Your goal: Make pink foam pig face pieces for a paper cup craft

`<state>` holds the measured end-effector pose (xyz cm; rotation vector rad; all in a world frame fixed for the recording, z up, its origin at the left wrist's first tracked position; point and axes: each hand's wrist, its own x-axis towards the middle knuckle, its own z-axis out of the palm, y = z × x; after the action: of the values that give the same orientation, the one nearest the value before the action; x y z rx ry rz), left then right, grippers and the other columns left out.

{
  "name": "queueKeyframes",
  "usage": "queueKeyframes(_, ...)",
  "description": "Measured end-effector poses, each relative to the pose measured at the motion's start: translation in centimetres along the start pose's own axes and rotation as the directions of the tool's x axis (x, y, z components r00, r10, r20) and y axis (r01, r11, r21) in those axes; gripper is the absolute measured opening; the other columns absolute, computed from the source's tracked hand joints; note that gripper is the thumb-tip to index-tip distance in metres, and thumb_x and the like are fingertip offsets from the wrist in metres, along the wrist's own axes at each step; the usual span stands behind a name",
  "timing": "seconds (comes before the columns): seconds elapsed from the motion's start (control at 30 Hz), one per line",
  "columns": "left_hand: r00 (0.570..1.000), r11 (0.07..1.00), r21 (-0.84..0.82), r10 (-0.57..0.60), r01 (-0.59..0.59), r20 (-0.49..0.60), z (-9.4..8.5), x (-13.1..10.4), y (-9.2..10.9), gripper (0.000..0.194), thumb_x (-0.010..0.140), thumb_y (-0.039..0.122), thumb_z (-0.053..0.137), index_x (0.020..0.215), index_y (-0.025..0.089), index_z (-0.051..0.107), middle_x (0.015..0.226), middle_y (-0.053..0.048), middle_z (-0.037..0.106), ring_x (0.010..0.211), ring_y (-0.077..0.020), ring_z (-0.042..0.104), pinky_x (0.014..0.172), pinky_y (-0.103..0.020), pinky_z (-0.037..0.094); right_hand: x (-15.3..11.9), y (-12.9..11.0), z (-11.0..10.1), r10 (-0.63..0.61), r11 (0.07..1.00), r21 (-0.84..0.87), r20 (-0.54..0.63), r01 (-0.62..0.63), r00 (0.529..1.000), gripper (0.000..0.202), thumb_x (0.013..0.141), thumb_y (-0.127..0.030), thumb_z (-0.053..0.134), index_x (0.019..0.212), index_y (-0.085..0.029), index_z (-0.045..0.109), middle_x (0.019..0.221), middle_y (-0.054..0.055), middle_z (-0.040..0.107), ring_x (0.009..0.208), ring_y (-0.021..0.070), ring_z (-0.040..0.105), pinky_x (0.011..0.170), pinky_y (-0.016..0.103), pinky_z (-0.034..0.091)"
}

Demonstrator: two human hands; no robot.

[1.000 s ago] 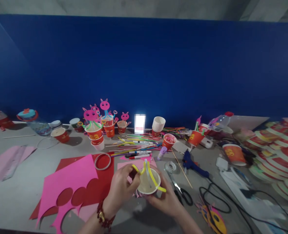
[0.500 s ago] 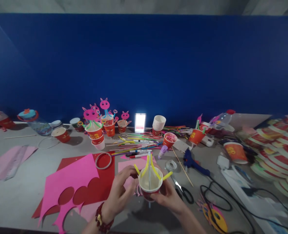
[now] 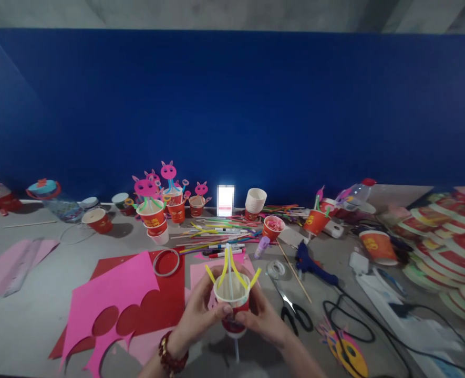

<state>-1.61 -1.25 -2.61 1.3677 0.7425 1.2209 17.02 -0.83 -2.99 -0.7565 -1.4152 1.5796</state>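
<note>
Between my two hands is a red paper cup [image 3: 232, 304] with a pale rim, tilted so I look into it. Yellow pipe cleaners [image 3: 237, 269] rise inside it and bend out over both sides of the rim. A thin pale straw [image 3: 237, 349] runs up through the middle and sticks out below the base. My left hand [image 3: 200, 310] wraps the left side, thumb on the front. My right hand [image 3: 261, 315] wraps the right side, its thumb also on the front. Fingers behind the cup are partly hidden.
Left lie pink foam sheet [image 3: 110, 294] with round cut-outs and red sheet [image 3: 173, 299]. Scissors [image 3: 295, 312], tape roll [image 3: 277, 269], blue glue gun [image 3: 313, 265] and cables lie right. Finished cup figures [image 3: 151, 212], pens and a cup stack [image 3: 255, 202] stand behind.
The cup has moved slightly left and nearer to me. My left hand has closed around its side, and more of the cup's front and the straw below now shows.
</note>
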Motion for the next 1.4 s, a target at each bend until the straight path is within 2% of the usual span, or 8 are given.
queueKeyframes(0.2,0.992,0.976,-0.22,-0.033,0.006,-0.122,-0.1,-0.1,-0.1,0.07,0.08,0.043,0.078,0.141,0.028,0.049,0.146,-0.011,0.053,0.132,-0.0314,0.052,0.108,-0.04,0.046,0.0,0.2,-0.3,-0.09,0.968,-0.227,0.078,0.106,0.993,0.081,0.081,-0.069,0.065,0.146,-0.027,0.045,0.133,0.012,0.062,0.121,0.0304,0.061,0.099,0.04,0.05)
queueKeyframes(0.4,0.987,0.964,-0.264,-0.031,-0.012,-0.16,-1.0,-0.3,0.1,0.073,0.079,0.039,0.079,0.143,0.028,0.048,0.152,-0.011,0.047,0.137,-0.0315,0.047,0.108,-0.037,0.046,-1.6,0.6,-3.2,-0.171,0.714,-0.682,0.052,0.16,0.984,0.049,0.097,-0.05,0.049,0.136,-0.022,0.057,0.081,0.004,0.073,0.065,0.0203,0.067,0.062,0.029,0.054)
queueKeyframes(0.47,0.985,0.971,-0.237,-0.025,-0.017,-0.173,-1.4,-0.4,0.1,0.073,0.079,0.038,0.079,0.144,0.027,0.048,0.152,-0.012,0.047,0.137,-0.0314,0.047,0.109,-0.036,0.045,-2.4,0.8,-4.9,-0.22,0.66,-0.746,-0.08,0.087,0.972,0.04,0.099,-0.043,0.046,0.127,-0.022,0.064,0.08,0.004,0.075,0.062,0.0202,0.069,0.059,0.028,0.054)
queueKeyframes(0.6,0.985,0.98,-0.198,-0.047,0.014,-0.165,-1.8,-0.4,0.3,0.073,0.078,0.041,0.079,0.143,0.025,0.05,0.149,-0.013,0.05,0.136,-0.0328,0.049,0.108,-0.038,0.046,-3.6,0.9,-7.7,-0.402,0.543,-0.838,-0.315,-0.053,0.86,0.026,0.094,-0.04,0.054,0.104,-0.023,0.071,0.088,0.009,0.079,0.068,0.0259,0.073,0.059,0.034,0.058)
queueKeyframes(0.73,0.981,0.987,-0.152,-0.074,0.047,-0.179,-1.8,-0.6,0.3,0.071,0.079,0.045,0.078,0.141,0.023,0.052,0.147,-0.014,0.053,0.134,-0.0339,0.051,0.106,-0.04,0.048,-3.4,0.2,-7.3,-0.492,0.436,-0.899,-0.272,-0.037,0.827,0.02,0.092,-0.032,0.055,0.097,-0.024,0.072,0.093,0.01,0.077,0.085,0.0312,0.073,0.072,0.044,0.059)
queueKeyframes(1.07,0.987,0.999,0.052,0.022,-0.014,-0.157,-1.5,-1.8,-0.6,0.07,0.088,0.033,0.071,0.149,0.026,0.039,0.157,-0.014,0.039,0.143,-0.0319,0.039,0.117,-0.044,0.035,-1.1,-2.9,0.7,-0.486,0.644,-0.725,-0.14,0.245,0.863,0.018,0.094,-0.023,0.057,0.112,-0.025,0.062,0.099,0.007,0.071,0.09,0.023,0.068,0.08,0.034,0.055)
queueKeyframes(1.2,0.98,0.998,0.061,0.047,-0.035,-0.195,-1.3,-1.8,-0.4,0.081,0.085,0.036,0.073,0.154,0.027,0.03,0.157,-0.014,0.038,0.145,-0.033,0.036,0.119,-0.046,0.033,-0.8,-2.5,1.6,-0.446,0.715,-0.664,-0.188,0.222,0.875,0.02,0.094,-0.027,0.058,0.113,-0.023,0.057,0.099,0.006,0.068,0.086,0.0213,0.067,0.077,0.031,0.055)
queueKeyframes(1.4,0.986,0.999,-0.002,0.044,-0.044,-0.161,-1.2,-1.9,-0.4,0.075,0.09,0.037,0.067,0.155,0.03,0.03,0.162,-0.01,0.031,0.147,-0.0318,0.032,0.119,-0.041,0.032,-0.9,-1.1,1.3,-0.367,0.737,-0.656,-0.186,0.163,0.912,0.025,0.092,-0.029,0.059,0.115,-0.022,0.054,0.095,0.005,0.066,0.085,0.0206,0.066,0.075,0.03,0.054)
